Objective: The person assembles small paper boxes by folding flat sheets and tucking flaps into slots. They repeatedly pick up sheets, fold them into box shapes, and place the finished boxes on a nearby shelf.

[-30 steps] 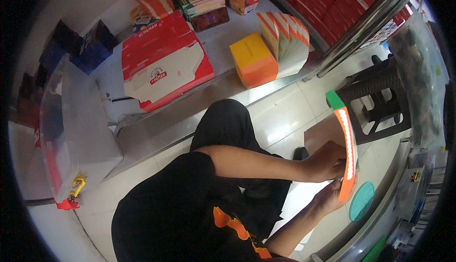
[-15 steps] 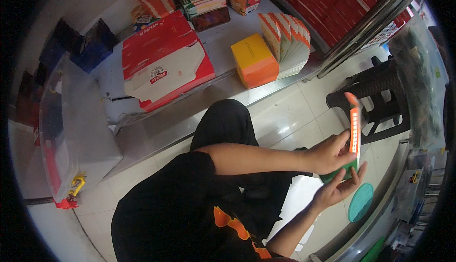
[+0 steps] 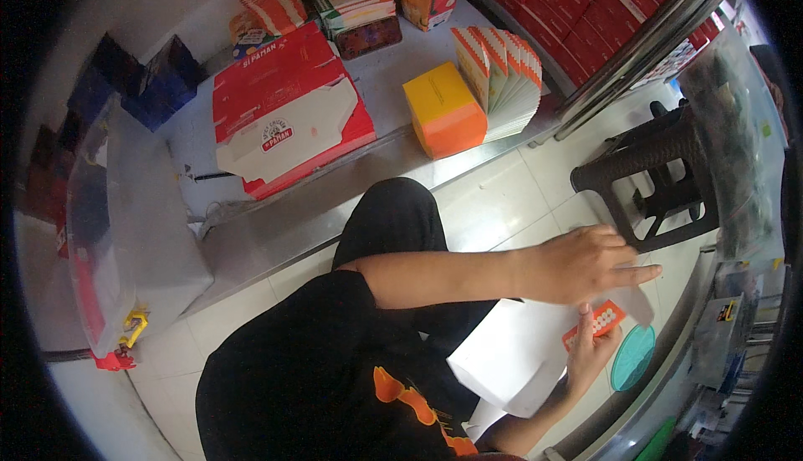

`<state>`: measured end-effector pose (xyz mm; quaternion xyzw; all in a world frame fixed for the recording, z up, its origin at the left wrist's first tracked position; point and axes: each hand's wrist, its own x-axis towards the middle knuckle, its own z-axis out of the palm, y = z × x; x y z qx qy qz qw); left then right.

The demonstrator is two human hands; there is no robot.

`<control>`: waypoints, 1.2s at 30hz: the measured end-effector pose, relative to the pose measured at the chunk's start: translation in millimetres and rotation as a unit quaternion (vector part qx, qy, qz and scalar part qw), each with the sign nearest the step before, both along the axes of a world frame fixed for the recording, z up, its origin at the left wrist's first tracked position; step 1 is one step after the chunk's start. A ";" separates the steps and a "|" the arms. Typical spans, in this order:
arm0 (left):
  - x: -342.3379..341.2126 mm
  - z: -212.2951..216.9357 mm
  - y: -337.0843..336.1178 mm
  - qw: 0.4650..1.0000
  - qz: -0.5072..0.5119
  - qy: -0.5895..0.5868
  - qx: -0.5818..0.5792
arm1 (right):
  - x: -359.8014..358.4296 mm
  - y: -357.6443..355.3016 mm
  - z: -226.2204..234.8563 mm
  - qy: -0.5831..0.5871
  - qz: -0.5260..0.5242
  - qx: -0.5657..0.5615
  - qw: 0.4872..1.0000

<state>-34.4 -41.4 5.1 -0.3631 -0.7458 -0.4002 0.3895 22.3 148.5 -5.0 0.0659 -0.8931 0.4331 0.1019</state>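
My right hand point(image 3: 592, 354) is closed on the edge of a folding carton point(image 3: 506, 352), with its thumb against an orange panel that carries white dots. The carton is opened out, its plain white inner side facing up over my lap. Above the carton's far end is my left hand point(image 3: 577, 264), index finger stretched out and the other fingers loosely bent; it seems to hold nothing. A pale flap beneath its fingertips is blurred, and whether they touch it I cannot tell.
On the low metal-edged table stand a yellow and orange box point(image 3: 447, 110), a fanned row of folded cartons point(image 3: 510, 84) and red flat cartons point(image 3: 293, 110). A dark plastic stool point(image 3: 644, 176) and a green round lid point(image 3: 633, 358) are to the right.
The carton, earlier narrow and edge-on between both hands, is now spread with its white inside showing. My left hand has let go of it, while my right hand keeps hold.
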 end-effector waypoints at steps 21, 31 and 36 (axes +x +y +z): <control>11.7 -3.4 5.4 0.965 0.051 -0.119 0.229 | 23.4 -30.5 14.0 0.120 -0.047 -0.238 0.963; 20.0 -11.1 17.0 0.764 -0.353 -0.389 0.375 | 9.8 -43.9 6.6 0.248 -0.108 -0.139 0.953; 16.0 -13.1 16.0 0.845 -0.307 -0.301 0.318 | 10.5 -44.6 13.9 0.216 -0.114 -0.124 0.962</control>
